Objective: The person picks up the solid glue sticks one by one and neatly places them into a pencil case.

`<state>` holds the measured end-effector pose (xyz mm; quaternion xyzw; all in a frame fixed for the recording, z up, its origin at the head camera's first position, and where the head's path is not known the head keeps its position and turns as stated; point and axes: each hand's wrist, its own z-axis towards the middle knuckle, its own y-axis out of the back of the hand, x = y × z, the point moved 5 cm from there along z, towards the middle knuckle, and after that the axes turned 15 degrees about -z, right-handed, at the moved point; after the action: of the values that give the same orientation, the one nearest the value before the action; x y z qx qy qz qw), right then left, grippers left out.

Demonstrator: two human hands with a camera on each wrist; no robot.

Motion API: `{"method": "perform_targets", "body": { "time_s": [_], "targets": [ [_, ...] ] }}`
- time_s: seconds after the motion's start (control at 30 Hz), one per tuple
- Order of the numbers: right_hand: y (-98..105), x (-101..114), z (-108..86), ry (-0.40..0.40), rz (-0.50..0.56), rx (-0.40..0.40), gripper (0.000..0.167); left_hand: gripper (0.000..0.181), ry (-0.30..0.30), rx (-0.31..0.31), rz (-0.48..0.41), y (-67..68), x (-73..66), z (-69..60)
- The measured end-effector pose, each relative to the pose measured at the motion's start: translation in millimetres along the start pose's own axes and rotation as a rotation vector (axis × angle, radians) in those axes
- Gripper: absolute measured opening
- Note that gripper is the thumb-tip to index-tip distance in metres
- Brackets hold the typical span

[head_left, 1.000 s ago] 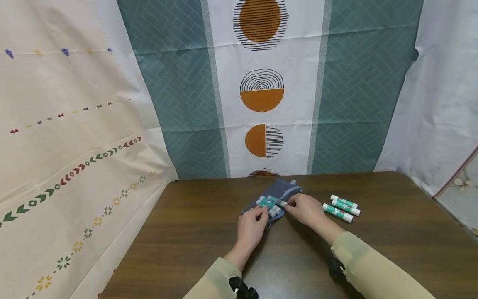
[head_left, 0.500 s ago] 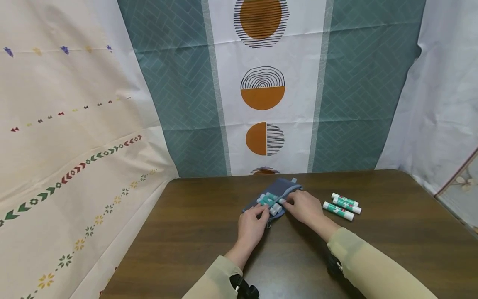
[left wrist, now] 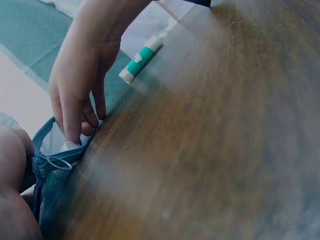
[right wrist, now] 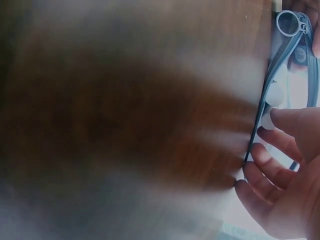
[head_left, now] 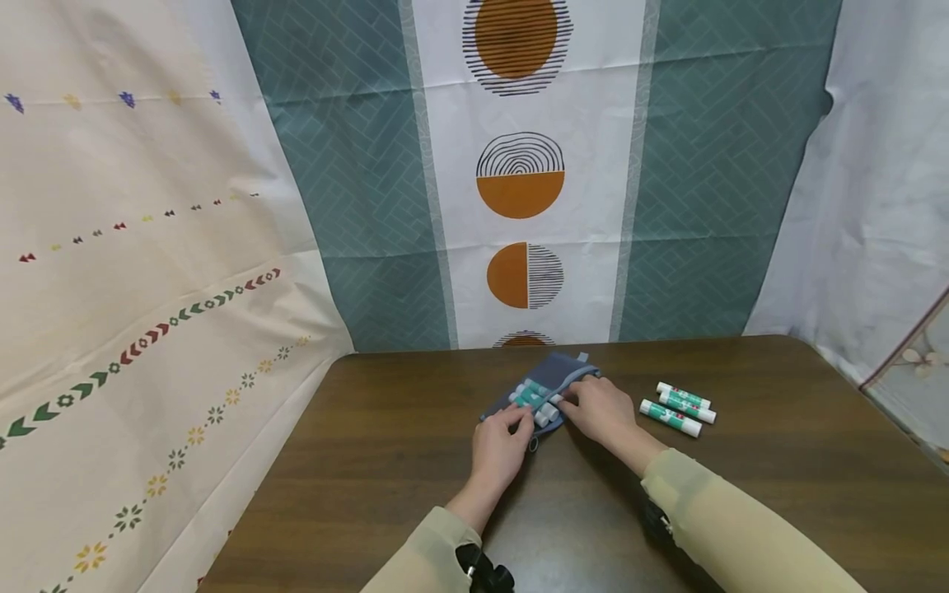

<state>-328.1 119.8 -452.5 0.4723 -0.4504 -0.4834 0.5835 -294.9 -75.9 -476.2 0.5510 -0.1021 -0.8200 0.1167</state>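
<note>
A blue zip pouch point(head_left: 552, 372) lies unzipped near the far side of the table, with several green-and-white glue sticks point(head_left: 531, 395) inside. My left hand point(head_left: 498, 449) pinches the pouch's near left edge, beside the round zipper pull point(right wrist: 288, 23). At the pouch's right side is my right hand point(head_left: 604, 412). In the right wrist view, its thumb and forefinger hold the white end of a glue stick point(right wrist: 268, 119) in the opening. The other fingers of that hand lie along the zipper edge. Most of the held stick is hidden.
Three more glue sticks point(head_left: 670, 418) lie loose on the brown table point(head_left: 356, 478), right of my right hand. A patterned cloth point(head_left: 519, 288) hangs behind the table's far edge. Pale fabric point(head_left: 185, 371) hangs along the left side.
My right hand has moved slightly left and further in over the pouch, and the held glue stick has slid deeper. My left hand stays at the pouch's edge.
</note>
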Motion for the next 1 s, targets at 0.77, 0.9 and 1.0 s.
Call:
{"method": "perform_targets", "body": {
  "time_s": [0.77, 0.9, 1.0],
  "targets": [
    [-1.3, 2.8, -0.9, 0.006, 0.012, 0.015, 0.033, 0.024, -0.005, -0.004, 0.004, 0.6, -1.4, -0.1],
    [-1.1, 2.7, -1.7, 0.012, 0.013, 0.014, 0.035, 0.024, -0.011, -0.001, 0.003, 0.6, -1.5, 0.3],
    [-0.5, 1.8, -3.2, 0.025, 0.017, 0.006, 0.035, 0.023, -0.014, 0.000, 0.004, 0.7, -1.5, 0.1]
  ]
}}
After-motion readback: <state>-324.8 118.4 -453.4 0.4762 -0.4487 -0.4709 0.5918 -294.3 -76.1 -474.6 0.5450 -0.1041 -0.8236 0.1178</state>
